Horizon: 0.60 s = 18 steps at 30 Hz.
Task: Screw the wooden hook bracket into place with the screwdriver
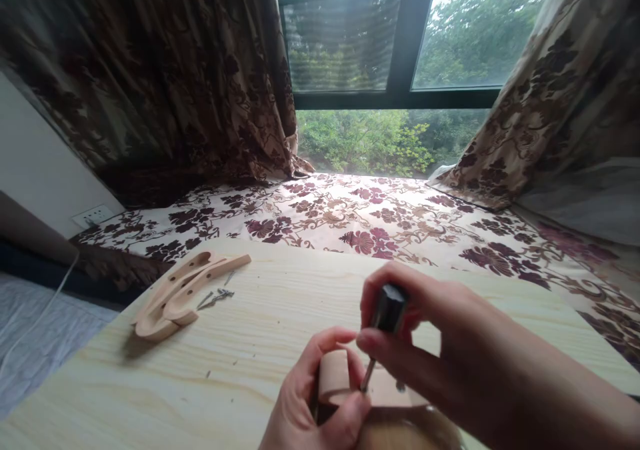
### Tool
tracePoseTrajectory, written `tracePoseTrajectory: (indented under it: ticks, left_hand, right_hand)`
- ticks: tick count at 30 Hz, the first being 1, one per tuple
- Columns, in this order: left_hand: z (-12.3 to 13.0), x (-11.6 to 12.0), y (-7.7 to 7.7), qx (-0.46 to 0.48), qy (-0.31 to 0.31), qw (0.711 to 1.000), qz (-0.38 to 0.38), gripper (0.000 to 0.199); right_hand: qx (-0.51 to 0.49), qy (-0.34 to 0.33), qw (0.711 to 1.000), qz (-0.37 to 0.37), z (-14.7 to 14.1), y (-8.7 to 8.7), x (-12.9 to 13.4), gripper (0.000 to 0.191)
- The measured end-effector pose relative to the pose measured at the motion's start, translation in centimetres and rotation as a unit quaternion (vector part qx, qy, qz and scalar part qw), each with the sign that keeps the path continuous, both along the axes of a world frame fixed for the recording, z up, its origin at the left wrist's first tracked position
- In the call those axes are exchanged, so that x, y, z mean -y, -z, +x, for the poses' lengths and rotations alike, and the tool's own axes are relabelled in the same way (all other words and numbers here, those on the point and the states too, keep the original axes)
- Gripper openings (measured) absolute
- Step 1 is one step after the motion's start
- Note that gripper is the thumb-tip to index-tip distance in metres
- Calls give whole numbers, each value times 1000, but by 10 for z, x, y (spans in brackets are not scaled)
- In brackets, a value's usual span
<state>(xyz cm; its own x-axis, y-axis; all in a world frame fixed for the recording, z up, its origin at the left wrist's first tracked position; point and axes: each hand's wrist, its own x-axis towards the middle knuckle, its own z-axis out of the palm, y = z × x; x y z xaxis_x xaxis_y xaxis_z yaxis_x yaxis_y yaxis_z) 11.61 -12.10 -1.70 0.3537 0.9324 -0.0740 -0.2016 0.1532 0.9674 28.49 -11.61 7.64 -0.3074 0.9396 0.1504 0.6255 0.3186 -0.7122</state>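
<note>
My right hand (440,323) grips the dark handle of a screwdriver (389,309) between thumb and fingers. Its thin metal shaft slants down to a spot beside my left thumb, where the tip is partly hidden. Near the bottom edge, my left hand (305,397) is closed around a pale curved wooden piece (333,378), whose rounded end shows between thumb and fingers. A dark screw head or hole (400,386) shows in the pale wood under my right hand. Beneath this lies a glossy brown rounded object (407,431), cut off by the frame.
On the pale wooden table (260,323), several curved wooden pieces (173,300) with holes lie at the left. Several loose screws (217,298) are beside them. Behind the table is a flower-patterned cloth ledge (320,213) under a window. A wall socket (93,216) is at far left.
</note>
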Motion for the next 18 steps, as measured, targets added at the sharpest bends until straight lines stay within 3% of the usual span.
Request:
tracePoseTrajectory:
  ticks: [4, 13, 18]
  left_hand:
    - [0, -2, -4, -44, -33, 998, 32, 38]
    - [-4, -9, 4, -30, 6, 997, 66, 35]
    - [-5, -8, 3, -35, 19, 996, 75, 32]
  right_hand:
    - [-20, -1, 999, 47, 0, -5, -4, 10]
    - [-4, -38, 997, 71, -3, -17, 1, 4]
    - [12, 6, 993, 115, -4, -11, -2, 10]
